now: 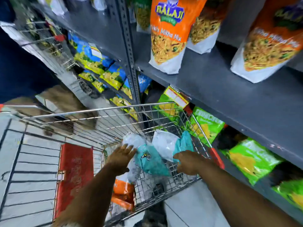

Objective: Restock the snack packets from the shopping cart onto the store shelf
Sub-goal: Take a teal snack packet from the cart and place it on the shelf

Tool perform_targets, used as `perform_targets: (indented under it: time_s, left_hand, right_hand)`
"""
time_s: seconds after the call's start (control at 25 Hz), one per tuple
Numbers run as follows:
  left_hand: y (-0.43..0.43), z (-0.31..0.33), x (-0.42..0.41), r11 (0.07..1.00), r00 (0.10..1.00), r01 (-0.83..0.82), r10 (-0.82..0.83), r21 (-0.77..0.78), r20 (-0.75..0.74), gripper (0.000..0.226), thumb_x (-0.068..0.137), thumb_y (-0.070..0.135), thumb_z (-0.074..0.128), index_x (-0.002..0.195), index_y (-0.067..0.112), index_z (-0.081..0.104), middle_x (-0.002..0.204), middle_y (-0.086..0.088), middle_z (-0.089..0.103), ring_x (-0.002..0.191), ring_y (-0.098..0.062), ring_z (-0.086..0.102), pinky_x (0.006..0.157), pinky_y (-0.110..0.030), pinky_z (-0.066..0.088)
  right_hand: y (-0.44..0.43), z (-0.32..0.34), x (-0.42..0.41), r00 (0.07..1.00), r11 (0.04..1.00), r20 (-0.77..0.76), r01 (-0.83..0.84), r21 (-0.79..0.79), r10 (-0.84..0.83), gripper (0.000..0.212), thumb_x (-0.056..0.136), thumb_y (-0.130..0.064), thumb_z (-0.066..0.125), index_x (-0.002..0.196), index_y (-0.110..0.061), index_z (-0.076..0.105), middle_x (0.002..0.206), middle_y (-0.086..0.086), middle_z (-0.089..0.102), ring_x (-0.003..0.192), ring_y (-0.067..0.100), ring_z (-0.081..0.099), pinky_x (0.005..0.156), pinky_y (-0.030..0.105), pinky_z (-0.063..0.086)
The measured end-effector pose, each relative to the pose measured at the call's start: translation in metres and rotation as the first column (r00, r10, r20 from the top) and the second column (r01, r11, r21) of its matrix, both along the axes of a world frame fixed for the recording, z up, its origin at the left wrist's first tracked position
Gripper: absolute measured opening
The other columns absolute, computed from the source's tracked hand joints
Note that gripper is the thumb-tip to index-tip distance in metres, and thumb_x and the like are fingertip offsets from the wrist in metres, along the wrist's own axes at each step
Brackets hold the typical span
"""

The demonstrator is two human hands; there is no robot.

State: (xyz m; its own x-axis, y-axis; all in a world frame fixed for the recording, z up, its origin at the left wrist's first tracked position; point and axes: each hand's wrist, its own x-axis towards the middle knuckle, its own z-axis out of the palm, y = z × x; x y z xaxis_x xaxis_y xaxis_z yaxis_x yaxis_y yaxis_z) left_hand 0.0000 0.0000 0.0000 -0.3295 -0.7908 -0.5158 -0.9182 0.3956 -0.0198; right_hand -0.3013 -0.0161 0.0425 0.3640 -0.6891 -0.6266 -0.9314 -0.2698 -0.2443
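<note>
Below, both bare arms reach down into the wire shopping cart [114,110], which stands just beside the grey store shelf [229,89]; the step in hand is the pick-up of stock from the cart. The left hand [121,158] is spread flat with fingers extended, touching the edge of a teal-and-white snack packet [150,158] but not closed on it. The right hand [188,162] lies against a second teal-and-white packet [167,145]; its fingers curl at the packet's lower edge, yet blur prevents telling whether a grip is made. Further orange packets [123,192] rest lower in the cart, near the left forearm. On the shelf, three orange-and-white pouches [168,35] stand upright with bare board between them, while green packets [250,159] fill the tier beneath. By judgement, the task is well short of done, since several packets remain in the cart. The next move calls for each hand to close firmly on one packet, lift it clear of the wire rim without snagging, and carry it to a matching gap on the shelf.
</note>
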Motion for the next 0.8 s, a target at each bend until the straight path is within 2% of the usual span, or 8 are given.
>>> perform_targets:
  time_s: [0.12,0.2,0.28,0.36,0.52,0.64,0.72,0.8]
  left_hand:
    - [-0.014,-0.028,-0.007,0.997,0.993,-0.015,0.023,0.072,-0.115,0.098,0.064,0.046,0.079,0.144,0.016,0.033,0.150,-0.012,0.038,0.135,-0.036,0.038,0.106,-0.046,0.039]
    - [-0.017,-0.041,-0.018,0.997,0.979,-0.036,0.050,0.073,-0.196,0.072,0.067,0.038,0.069,0.133,0.013,0.050,0.135,-0.013,0.058,0.119,-0.038,0.057,0.089,-0.048,0.054]
    - [-0.021,-0.052,-0.022,0.995,0.946,-0.103,0.103,0.016,-0.307,0.054,0.074,0.027,0.040,0.123,0.013,0.059,0.125,-0.014,0.065,0.110,-0.039,0.063,0.081,-0.049,0.058]
    - [-0.026,-0.048,-0.017,0.974,0.886,-0.228,0.199,-0.019,-0.418,0.051,0.076,0.024,0.040,0.120,0.010,0.062,0.123,-0.020,0.065,0.108,-0.041,0.063,0.084,-0.050,0.056]
    - [-0.042,0.016,-0.007,0.758,0.488,-0.628,0.559,0.174,-0.671,0.040,0.086,0.034,0.058,0.075,-0.003,0.069,0.061,-0.017,0.070,0.070,-0.023,0.071,0.059,-0.022,0.055]
    - [-0.044,0.082,-0.024,0.739,0.210,-0.579,0.542,0.343,-0.814,0.047,0.085,0.022,0.067,0.070,-0.021,0.055,0.044,-0.011,0.055,0.047,0.014,0.049,0.047,-0.002,0.035]
    - [-0.041,0.115,-0.036,0.801,0.106,-0.442,0.494,0.404,-0.863,0.048,0.078,0.046,0.069,0.084,-0.002,0.067,0.067,0.013,0.072,0.066,0.011,0.059,0.064,-0.005,0.044]
    - [-0.041,0.139,-0.056,0.796,0.010,-0.361,0.524,0.486,-0.851,0.047,0.077,0.046,0.069,0.102,0.007,0.068,0.099,0.001,0.076,0.089,-0.012,0.067,0.079,-0.026,0.054]
  right_hand:
    - [-0.002,-0.033,0.016,0.996,0.992,-0.011,-0.087,0.096,0.088,0.030,0.080,-0.030,0.058,0.108,-0.020,0.055,0.120,0.017,0.061,0.110,0.034,0.059,0.090,0.041,0.051]
    - [0.000,-0.040,0.018,0.996,0.987,-0.010,-0.089,0.132,0.091,0.033,0.081,-0.029,0.061,0.112,-0.017,0.055,0.116,0.016,0.063,0.109,0.033,0.059,0.087,0.039,0.051]
    - [-0.003,-0.048,0.013,0.997,0.985,0.033,-0.068,0.159,0.063,0.043,0.079,-0.030,0.065,0.118,-0.019,0.052,0.116,0.015,0.063,0.110,0.033,0.059,0.087,0.040,0.051]
    - [-0.004,-0.050,0.010,0.997,0.984,0.073,-0.027,0.176,0.015,0.062,0.075,-0.029,0.069,0.131,-0.020,0.043,0.130,0.013,0.057,0.119,0.032,0.054,0.097,0.040,0.047]
    - [-0.015,-0.018,0.007,0.941,0.965,0.258,0.170,0.197,-0.219,0.103,0.075,-0.026,0.077,0.149,-0.012,0.007,0.154,0.012,0.024,0.141,0.024,0.028,0.110,0.026,0.026]
    - [-0.023,0.021,0.010,0.785,0.936,0.510,0.291,0.196,-0.351,0.094,0.076,-0.034,0.077,0.148,-0.022,0.018,0.150,-0.009,0.027,0.137,0.007,0.028,0.099,0.014,0.028]
    - [-0.025,0.049,0.015,0.620,0.875,0.623,0.401,0.269,-0.476,0.074,0.079,-0.039,0.073,0.140,-0.030,0.033,0.134,-0.021,0.035,0.125,0.001,0.037,0.094,0.015,0.031]
    - [-0.023,0.071,0.012,0.313,0.783,0.741,0.436,0.444,-0.595,0.057,0.073,-0.049,0.073,0.122,-0.031,0.051,0.128,-0.017,0.053,0.119,0.008,0.053,0.095,0.027,0.043]
